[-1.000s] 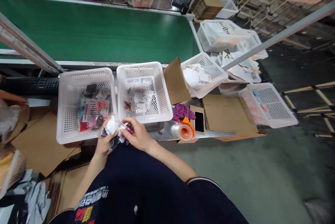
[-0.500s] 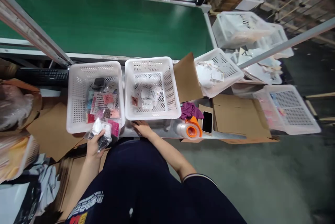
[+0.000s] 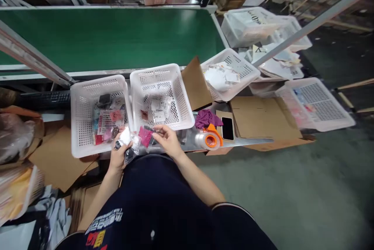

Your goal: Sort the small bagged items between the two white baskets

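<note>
My left hand is closed on small clear plastic packets with white and black contents, at the front right corner of the left white basket. Beside it, my right hand pinches a small packet with something magenta inside, in front of the right white basket. Colourful packets and a sheet with printed bars lie in the left basket. In the right basket are a few packets with white labels and a brownish one.
A tape dispenser with an orange frame, a purple cloth and a phone lie to the right. Beyond the baskets runs a green conveyor belt. An open cardboard flap stands beside the right basket. A metal post slants across the right.
My right hand has come up from the table edge and now holds the magenta packet. My left hand has moved right with its packets. The whole view has shifted slightly.
</note>
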{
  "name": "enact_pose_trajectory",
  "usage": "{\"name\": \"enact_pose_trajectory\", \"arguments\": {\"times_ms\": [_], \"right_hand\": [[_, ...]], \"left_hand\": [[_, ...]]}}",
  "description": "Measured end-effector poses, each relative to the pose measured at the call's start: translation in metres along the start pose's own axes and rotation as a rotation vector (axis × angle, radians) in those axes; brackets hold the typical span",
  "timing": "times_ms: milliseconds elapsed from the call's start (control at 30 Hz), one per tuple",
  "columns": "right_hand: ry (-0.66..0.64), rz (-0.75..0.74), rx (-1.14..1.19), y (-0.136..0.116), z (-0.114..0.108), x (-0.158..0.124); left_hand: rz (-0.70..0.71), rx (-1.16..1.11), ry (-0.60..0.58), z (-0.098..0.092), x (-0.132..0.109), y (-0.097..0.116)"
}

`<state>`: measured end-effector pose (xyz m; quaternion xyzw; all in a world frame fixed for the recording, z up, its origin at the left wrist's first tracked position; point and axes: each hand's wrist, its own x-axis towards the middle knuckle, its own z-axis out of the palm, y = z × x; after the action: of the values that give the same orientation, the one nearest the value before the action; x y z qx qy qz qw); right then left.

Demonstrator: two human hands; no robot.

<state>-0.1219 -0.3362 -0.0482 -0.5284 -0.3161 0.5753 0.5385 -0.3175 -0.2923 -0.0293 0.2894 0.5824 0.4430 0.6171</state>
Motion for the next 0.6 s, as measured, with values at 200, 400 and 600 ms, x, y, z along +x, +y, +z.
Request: {"name": "enact_pose_trajectory", "arguments": {"times_ms": [200,400,600], "right_hand": [[0.306,-0.316,-0.466,-0.05,-0.044,0.051],[-0.288,-0.028,-0.44,-0.047,-0.005,0.032],[-0.236,-0.122,-0.443,-0.049,-0.027,0.067]], "left_hand": [[-0.024,-0.045,-0.07,0.013,0.009,-0.005],[0.245,0.191,-0.141,0.025,0.008,-0.018],[0.011,-0.004,-0.256,0.027,0.004,-0.008]]}}
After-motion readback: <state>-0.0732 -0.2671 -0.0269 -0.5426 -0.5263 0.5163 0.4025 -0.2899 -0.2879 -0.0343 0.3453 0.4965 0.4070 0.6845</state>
